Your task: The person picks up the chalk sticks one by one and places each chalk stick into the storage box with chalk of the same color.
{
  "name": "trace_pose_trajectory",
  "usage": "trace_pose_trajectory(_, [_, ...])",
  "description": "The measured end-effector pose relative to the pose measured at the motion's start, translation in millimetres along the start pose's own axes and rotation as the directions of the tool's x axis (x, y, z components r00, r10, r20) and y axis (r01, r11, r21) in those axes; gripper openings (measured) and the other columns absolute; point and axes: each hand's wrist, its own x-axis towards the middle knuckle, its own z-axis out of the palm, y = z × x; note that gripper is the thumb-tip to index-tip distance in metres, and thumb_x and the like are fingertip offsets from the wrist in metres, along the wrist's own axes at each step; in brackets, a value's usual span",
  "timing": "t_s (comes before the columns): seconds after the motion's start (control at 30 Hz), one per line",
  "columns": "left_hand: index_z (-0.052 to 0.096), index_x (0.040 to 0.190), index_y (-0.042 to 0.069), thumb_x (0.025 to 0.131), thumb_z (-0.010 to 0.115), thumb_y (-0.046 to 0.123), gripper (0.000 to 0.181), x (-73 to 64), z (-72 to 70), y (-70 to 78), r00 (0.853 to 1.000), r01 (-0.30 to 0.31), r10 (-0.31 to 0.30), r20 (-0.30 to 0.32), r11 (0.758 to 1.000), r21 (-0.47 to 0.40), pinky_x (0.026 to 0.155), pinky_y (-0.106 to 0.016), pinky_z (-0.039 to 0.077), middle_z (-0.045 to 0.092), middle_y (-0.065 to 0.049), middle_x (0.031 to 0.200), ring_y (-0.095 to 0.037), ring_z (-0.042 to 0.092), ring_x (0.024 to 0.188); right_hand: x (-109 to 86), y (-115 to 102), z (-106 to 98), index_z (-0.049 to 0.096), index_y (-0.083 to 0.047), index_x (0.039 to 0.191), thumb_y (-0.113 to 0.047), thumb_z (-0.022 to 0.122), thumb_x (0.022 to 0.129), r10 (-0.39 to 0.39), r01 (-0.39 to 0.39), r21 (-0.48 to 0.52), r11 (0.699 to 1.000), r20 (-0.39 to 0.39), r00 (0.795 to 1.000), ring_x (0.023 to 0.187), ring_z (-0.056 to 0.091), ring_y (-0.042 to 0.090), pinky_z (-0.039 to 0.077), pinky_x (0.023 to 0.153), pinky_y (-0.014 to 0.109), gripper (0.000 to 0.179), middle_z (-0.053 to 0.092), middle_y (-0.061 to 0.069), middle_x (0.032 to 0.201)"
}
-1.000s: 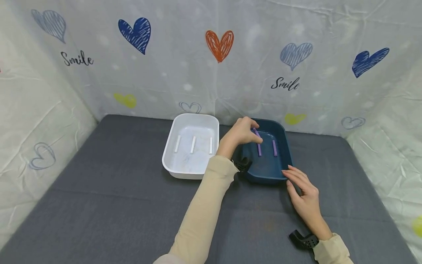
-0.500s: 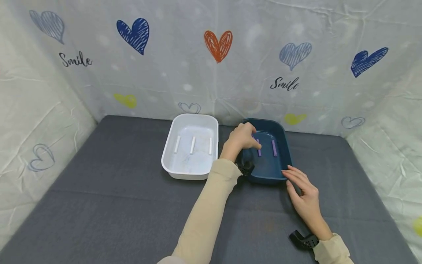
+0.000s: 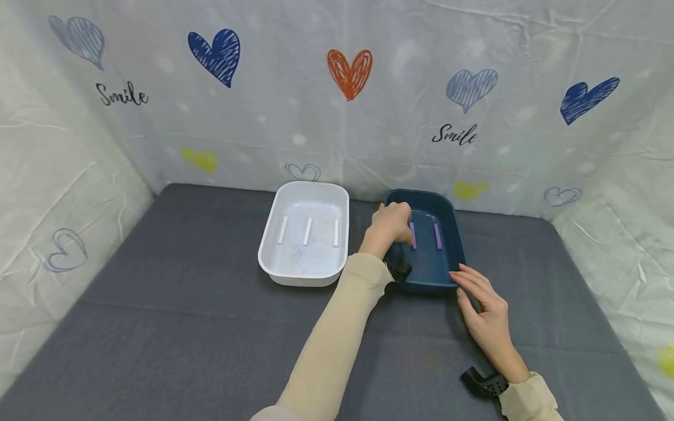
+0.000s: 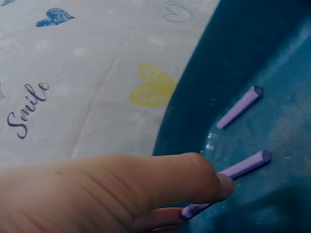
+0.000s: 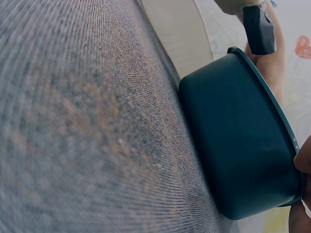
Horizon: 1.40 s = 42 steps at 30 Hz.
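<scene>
In the head view my left hand (image 3: 391,227) reaches down into a dark blue tray (image 3: 429,275). Seen from the left wrist, thumb and finger pinch a purple chalk stick (image 4: 193,210), most of it hidden. Beside it a second purple chalk stick (image 4: 248,163) lies on the tray floor, its near end behind the thumb. A third purple chalk stick (image 3: 438,237) lies farther right, apart from the hand. My right hand (image 3: 487,313) rests extended fingertips on the tray's near right corner, with the thumb by the outer wall.
A white tray (image 3: 302,266) stands left of the blue one, with three white chalk sticks (image 3: 308,231) lying side by side in it. Both trays stand on a grey cloth (image 3: 184,327). Behind them hangs a white curtain (image 3: 284,88) printed with hearts.
The left hand has lowered into the blue tray, carrying the chalk stick down; the stick was slanted in its fingers a second ago. The right hand has stayed at the corner.
</scene>
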Motion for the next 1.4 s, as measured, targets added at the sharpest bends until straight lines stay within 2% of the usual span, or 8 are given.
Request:
trace_pose_trajectory(0.13, [0.064, 0.091, 0.013, 0.078, 0.084, 0.018, 0.024, 2.3, 5.3, 0.1, 1.000, 0.000, 0.000, 0.019, 0.999, 0.042, 0.119, -0.049, 0.020, 0.064, 0.000, 0.093, -0.023, 0.062, 0.105, -0.1, 0, 0, 0.069, 0.014, 0.109, 0.028, 0.059, 0.075, -0.002, 0.002, 0.006, 1.000, -0.004, 1.000, 0.117, 0.056, 0.044, 0.042, 0.106, 0.030, 0.038, 0.069, 0.020, 0.113])
trace_pose_trajectory(0.2, [0.064, 0.091, 0.013, 0.079, 0.083, 0.016, 0.023, 2.9, 8.4, -0.1, 0.999, 0.001, -0.004, 0.039, 0.997, 0.078, 0.120, -0.050, 0.017, 0.065, 0.000, 0.094, -0.022, 0.062, 0.103, 0.0, 1, 1, 0.069, 0.014, 0.109, 0.027, 0.059, 0.075, -0.005, 0.005, 0.008, 1.000, -0.005, 1.000, 0.117, 0.056, 0.044, 0.042, 0.106, 0.030, 0.037, 0.069, 0.021, 0.113])
trace_pose_trajectory(0.4, [0.068, 0.091, 0.015, 0.080, 0.078, 0.009, 0.016, 4.7, 15.4, 0.5, 0.997, -0.004, -0.011, 0.079, 0.983, 0.185, 0.119, -0.055, 0.014, 0.069, -0.003, 0.108, -0.027, 0.058, 0.115, -0.1, 1, 1, 0.069, 0.014, 0.109, 0.028, 0.059, 0.075, -0.003, 0.003, 0.012, 1.000, -0.002, 1.000, 0.117, 0.056, 0.043, 0.042, 0.106, 0.029, 0.038, 0.069, 0.021, 0.113])
trace_pose_trajectory(0.6, [0.071, 0.107, 0.018, 0.083, 0.077, 0.013, 0.025, 6.5, 19.6, 2.3, 0.995, 0.013, -0.037, 0.093, 0.968, 0.252, 0.119, -0.057, 0.012, 0.062, -0.005, 0.131, -0.029, 0.045, 0.134, -0.3, 2, 1, 0.069, 0.014, 0.109, 0.028, 0.059, 0.075, 0.002, -0.002, 0.005, 1.000, -0.001, 1.000, 0.117, 0.056, 0.042, 0.042, 0.106, 0.029, 0.038, 0.069, 0.021, 0.113])
trace_pose_trajectory(0.87, [0.068, 0.123, 0.021, 0.084, 0.079, 0.023, 0.041, 5.9, 25.5, 2.1, 0.995, 0.016, -0.047, 0.083, 0.943, 0.333, 0.118, -0.059, 0.014, 0.058, -0.003, 0.136, -0.028, 0.040, 0.137, -1.0, 2, 1, 0.069, 0.014, 0.109, 0.028, 0.059, 0.075, 0.005, -0.005, 0.011, 1.000, 0.000, 1.000, 0.118, 0.056, 0.042, 0.042, 0.107, 0.029, 0.038, 0.069, 0.020, 0.114])
trace_pose_trajectory(1.4, [0.067, 0.124, 0.022, 0.082, 0.081, 0.027, 0.045, 8.2, 28.2, 1.4, 0.995, 0.015, -0.048, 0.085, 0.935, 0.354, 0.117, -0.061, 0.015, 0.058, -0.003, 0.136, -0.027, 0.039, 0.136, -1.1, 1, 0, 0.069, 0.014, 0.109, 0.028, 0.059, 0.075, 0.012, -0.012, 0.004, 1.000, 0.004, 1.000, 0.118, 0.056, 0.042, 0.042, 0.107, 0.028, 0.038, 0.069, 0.020, 0.113])
